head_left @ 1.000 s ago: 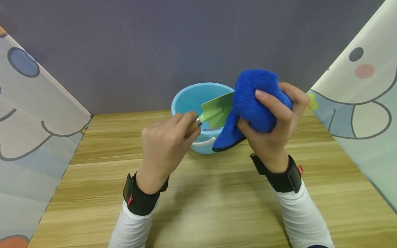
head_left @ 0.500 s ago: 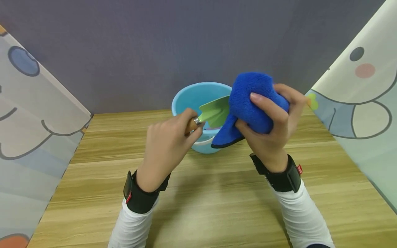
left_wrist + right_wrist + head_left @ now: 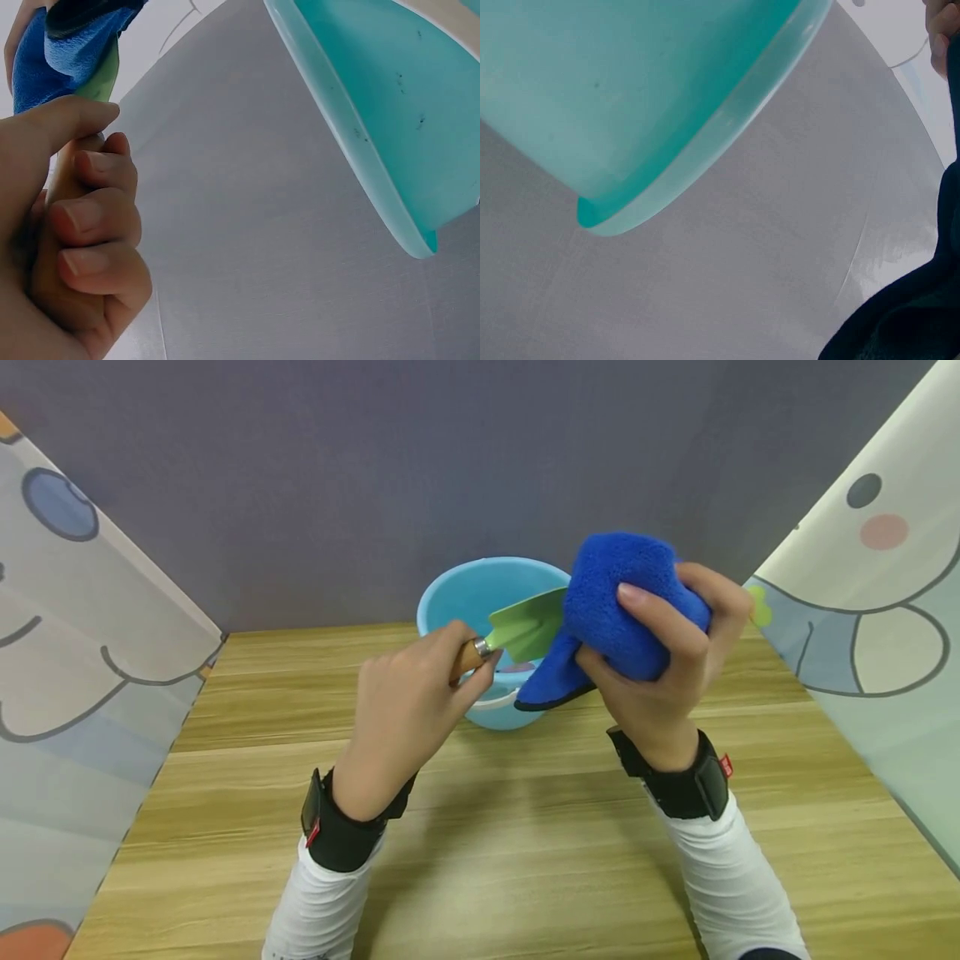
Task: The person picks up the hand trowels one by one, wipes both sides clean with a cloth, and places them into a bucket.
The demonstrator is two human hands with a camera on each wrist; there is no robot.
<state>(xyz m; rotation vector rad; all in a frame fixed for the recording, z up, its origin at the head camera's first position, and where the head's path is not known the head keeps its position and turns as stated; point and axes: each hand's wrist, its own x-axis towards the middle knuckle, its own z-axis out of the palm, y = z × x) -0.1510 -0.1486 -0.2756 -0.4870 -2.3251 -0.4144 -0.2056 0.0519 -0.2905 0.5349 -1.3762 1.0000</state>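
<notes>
In the head view my left hand (image 3: 408, 710) grips the wooden handle (image 3: 468, 658) of a small garden trowel, whose light green blade (image 3: 527, 625) points right above the bucket. My right hand (image 3: 675, 668) holds a bunched blue cloth (image 3: 618, 602) with a dark edge around the blade's far end, hiding the tip. A loose corner of the cloth hangs down toward the left. The left wrist view has the fingers (image 3: 97, 214) curled round the handle, with the cloth (image 3: 75, 56) against the blade above. Only a dark part of the cloth (image 3: 907, 307) shows in the right wrist view.
A light blue bucket (image 3: 442, 602) with a white handle stands on the wooden table (image 3: 480, 860) behind and below the trowel. Something pinkish lies inside it. A grey wall (image 3: 337, 485) rises at the back, with cartoon-printed panels (image 3: 862, 552) on both sides.
The left hand has shifted slightly right with its grip on the trowel handle. The cloth slid a little left along the blade, then back right toward its tip.
</notes>
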